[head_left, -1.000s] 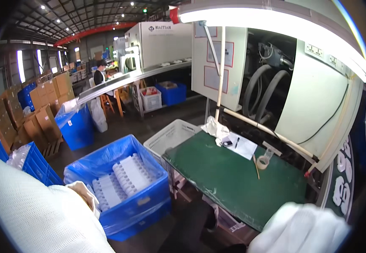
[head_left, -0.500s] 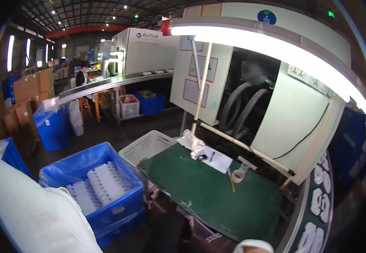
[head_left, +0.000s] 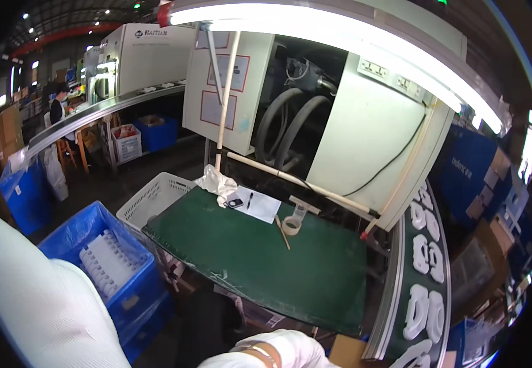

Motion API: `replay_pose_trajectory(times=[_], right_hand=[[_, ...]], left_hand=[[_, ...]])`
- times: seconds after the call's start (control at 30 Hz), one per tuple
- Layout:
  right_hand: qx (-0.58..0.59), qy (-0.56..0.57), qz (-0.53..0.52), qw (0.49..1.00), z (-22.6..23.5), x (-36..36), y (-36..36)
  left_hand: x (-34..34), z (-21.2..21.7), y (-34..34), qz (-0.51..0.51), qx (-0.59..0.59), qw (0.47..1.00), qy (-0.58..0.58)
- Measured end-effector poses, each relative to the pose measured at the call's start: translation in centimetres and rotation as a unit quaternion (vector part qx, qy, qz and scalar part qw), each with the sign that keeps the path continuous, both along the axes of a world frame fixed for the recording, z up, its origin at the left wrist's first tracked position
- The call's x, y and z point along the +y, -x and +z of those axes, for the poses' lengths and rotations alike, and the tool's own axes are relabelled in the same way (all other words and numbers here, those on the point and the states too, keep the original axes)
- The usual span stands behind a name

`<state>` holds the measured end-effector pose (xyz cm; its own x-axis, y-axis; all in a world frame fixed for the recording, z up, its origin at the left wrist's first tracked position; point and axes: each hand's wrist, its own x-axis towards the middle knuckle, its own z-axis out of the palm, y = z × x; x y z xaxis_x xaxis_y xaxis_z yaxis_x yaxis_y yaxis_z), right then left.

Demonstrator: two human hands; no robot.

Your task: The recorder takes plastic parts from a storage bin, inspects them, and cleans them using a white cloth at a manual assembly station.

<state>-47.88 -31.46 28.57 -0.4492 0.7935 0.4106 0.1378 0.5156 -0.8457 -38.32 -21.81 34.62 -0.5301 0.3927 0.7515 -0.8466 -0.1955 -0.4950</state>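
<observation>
Left hand: hidden beyond white sleeve in front of blue bin, cannot tell grip.
Right hand: white-gloved, cut by bottom edge, near green table; cannot tell if spread or pinching.
White parts: lie inside bin, left of table.
Near half: offers open room to table's front edge.
Belt: runs past table's right edge.

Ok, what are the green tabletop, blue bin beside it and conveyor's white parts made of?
Tabletop: maybe rubber or vinyl, smooth, edge scuffed. Bin: likely plastic, from its even colour and slight sheen. White parts: probably moulded plastic, smooth, with matching rounded shapes.
</observation>
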Motion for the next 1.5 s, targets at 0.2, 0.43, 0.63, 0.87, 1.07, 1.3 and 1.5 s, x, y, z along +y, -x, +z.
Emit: replay_pose_trajectory(times=[0.2,0.43,0.63,0.87,1.07,1.3,1.5], right_hand=[[0.094,0.118,-0.045,0.988,-3.8,-2.1,0.5],[0.558,0.094,-0.314,0.762,-25.8,-12.0,-2.8],[0.584,0.115,-0.561,0.575,-31.6,-14.9,1.5],[0.371,0.037,-0.843,0.389,-32.4,-22.8,4.7],[-0.225,0.024,-0.967,-0.114,-33.0,-39.7,13.9],[-0.102,0.244,-0.916,-0.303,-37.0,-51.6,19.0],[-0.177,0.358,-0.891,-0.218,-33.0,-51.2,14.4]], left_hand=[[1.3,-1.0,2.7,0.05,-0.001,0.998,0.025],[7.4,-2.5,12.0,0.228,0.033,0.973,-0.012],[3.5,-19.9,7.0,0.172,0.539,0.807,-0.168],[-7.0,-35.9,8.2,-0.121,0.827,0.51,-0.204],[-12.4,-39.4,7.4,-0.334,0.797,0.434,-0.255],[-15.7,-39.6,7.4,-0.265,0.834,0.376,-0.305],[-18.3,-39.8,7.7,-0.28,0.832,0.309,-0.366]])
